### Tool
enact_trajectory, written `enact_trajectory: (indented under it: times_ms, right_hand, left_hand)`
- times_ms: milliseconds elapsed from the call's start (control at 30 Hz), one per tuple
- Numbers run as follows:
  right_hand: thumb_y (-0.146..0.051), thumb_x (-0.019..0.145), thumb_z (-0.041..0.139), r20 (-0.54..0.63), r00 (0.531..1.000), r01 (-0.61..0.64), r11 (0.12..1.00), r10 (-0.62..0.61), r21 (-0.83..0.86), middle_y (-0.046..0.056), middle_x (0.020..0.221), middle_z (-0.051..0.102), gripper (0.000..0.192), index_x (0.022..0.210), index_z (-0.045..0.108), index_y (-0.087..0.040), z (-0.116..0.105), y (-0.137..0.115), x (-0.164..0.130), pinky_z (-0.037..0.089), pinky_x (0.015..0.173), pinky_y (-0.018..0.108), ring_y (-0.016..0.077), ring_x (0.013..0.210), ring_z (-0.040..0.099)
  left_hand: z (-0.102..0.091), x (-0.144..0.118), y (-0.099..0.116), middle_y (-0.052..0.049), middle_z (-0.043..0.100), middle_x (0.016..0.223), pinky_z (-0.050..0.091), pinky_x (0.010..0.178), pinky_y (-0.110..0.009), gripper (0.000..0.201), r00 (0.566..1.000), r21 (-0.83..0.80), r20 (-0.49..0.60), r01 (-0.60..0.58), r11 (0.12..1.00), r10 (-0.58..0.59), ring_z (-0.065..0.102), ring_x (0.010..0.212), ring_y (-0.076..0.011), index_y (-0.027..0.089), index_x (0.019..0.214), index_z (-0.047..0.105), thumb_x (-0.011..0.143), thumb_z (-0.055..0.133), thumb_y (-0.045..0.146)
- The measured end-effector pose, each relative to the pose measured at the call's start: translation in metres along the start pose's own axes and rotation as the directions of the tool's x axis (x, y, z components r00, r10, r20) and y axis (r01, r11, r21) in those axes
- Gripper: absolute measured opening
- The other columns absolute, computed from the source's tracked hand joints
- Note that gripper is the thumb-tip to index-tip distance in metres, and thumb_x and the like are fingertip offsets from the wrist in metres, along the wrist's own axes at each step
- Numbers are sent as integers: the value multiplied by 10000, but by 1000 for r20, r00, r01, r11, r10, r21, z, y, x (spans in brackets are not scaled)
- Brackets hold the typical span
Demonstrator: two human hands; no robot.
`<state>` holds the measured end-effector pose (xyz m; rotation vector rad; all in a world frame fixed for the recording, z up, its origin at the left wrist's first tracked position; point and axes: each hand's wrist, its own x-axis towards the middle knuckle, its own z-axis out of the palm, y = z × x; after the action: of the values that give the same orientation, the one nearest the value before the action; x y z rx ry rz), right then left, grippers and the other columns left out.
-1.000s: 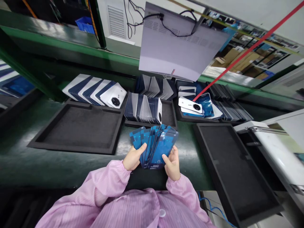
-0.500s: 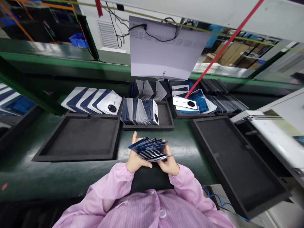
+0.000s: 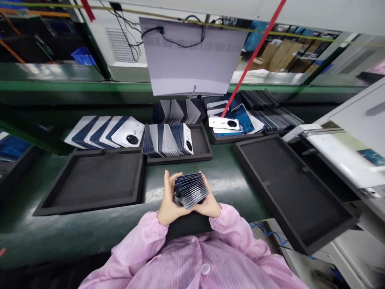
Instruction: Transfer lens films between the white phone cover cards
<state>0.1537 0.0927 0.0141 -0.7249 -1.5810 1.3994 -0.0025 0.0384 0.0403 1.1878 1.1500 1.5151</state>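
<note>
Between my two hands is a stack of thin dark blue phone back covers, held above the front of the green bench, edges toward me. My left hand grips the stack's left side, its index finger raised. On the right side, my right hand is wrapped round the stack, most of its fingers hidden behind it. Just beyond them, a black foam tray holds a tight row of covers, the end one white with a round black camera ring.
At left, white and blue covers lean behind a black tray with a bare floor. Another black tray lies slanted at right, beside a white machine. More covers lie at back right. A red strap hangs diagonally.
The fanned, uneven stack of covers is now squarer and tilted more upright between my hands. My left hand has closed further round it. The camera view has shifted slightly.
</note>
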Motion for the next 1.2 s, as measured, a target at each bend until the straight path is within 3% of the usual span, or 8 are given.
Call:
enact_trajectory:
  times_ms: [167,367,600,800,933,1033,1100,1200]
  right_hand:
    - [-304,600,856,78,997,22,1000,-21,-6,120,1402,462,1104,1474,183,-266,4,9,0,347,1106,464,278,1270,486]
    - [-115,730,628,191,982,43,970,4,-240,45,1073,664,463,1174,577,-236,-1,13,6,507,864,373,232,971,634]
    - [-54,689,539,118,993,29,916,20,-401,5,716,630,230,823,596,-231,0,17,4,465,621,301,201,660,606]
    - [-166,770,558,157,987,68,774,40,-629,49,793,612,99,866,553,-192,11,-34,13,457,705,336,226,747,589]
    - [-233,860,488,265,954,147,552,140,-821,117,930,601,171,995,544,-143,27,-87,19,471,766,395,257,847,582]
    - [-475,792,636,370,906,108,731,207,-674,122,1019,574,390,997,544,-157,29,-99,20,477,812,428,275,934,563]
    - [-570,723,681,392,885,-82,912,252,-401,99,1049,562,487,982,536,-183,25,-88,19,486,823,408,255,976,558]
    - [-590,746,655,391,818,-498,860,422,114,52,971,589,462,947,522,-196,23,-52,12,499,793,350,187,912,593]
  left_hand:
    - [8,-7,8,-129,482,1346,313,1107,-386,1152,991,-25,-73,107,994,-109,458,1287,-292,261,1438,249,486,898,248]
    - [8,-6,-19,-115,533,1303,366,1069,-386,861,958,2,-233,174,985,-168,518,1226,-274,233,1258,423,525,873,263]
    - [6,-4,-39,-81,610,1174,383,1039,-369,713,936,-34,-301,178,984,-179,568,1138,-252,211,1095,537,473,883,200]
    - [1,23,-33,-18,643,1002,443,926,-331,663,906,-450,-289,158,879,-311,612,966,-193,241,1026,558,462,899,314]
    - [-6,34,-18,-39,632,983,487,784,-313,592,923,-698,-52,239,675,-381,595,828,-157,208,1018,605,561,819,519]
    - [-12,33,-4,13,577,866,460,645,-223,585,912,-828,137,320,461,-386,525,684,-82,232,1143,579,626,816,372]
    - [-16,31,3,45,506,763,420,572,-186,527,893,-837,187,363,409,-409,464,593,-52,267,1208,543,721,743,267]
    - [-17,30,6,60,436,692,390,531,-168,467,877,-841,200,382,384,-436,417,527,-37,314,1249,518,807,637,223]
